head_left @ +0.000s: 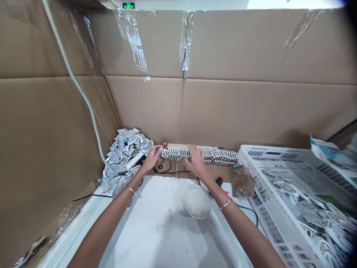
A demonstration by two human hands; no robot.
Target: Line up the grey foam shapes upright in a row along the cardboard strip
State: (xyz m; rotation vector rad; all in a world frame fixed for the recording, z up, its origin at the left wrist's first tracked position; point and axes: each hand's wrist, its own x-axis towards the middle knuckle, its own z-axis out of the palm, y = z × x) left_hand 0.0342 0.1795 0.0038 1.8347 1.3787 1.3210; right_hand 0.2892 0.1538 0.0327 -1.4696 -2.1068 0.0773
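Note:
A long row of small white and grey pieces [214,155] stands packed on edge on a strip of cardboard at the foot of the back cardboard wall. My left hand [152,158] presses against the row's left end with its fingers curled. My right hand [196,160] rests on top of the row near its middle, fingers bent over the pieces. A loose heap of the same pieces [122,158] lies in the left corner, just beside my left hand.
A white plastic crate [281,219] holding more pieces stands at the right. A white bowl-like lid [196,202], a clear bag of brown bits [242,182], black cables [167,172] and a white cord [80,93] lie about. Cardboard walls [237,104] close off the back and left.

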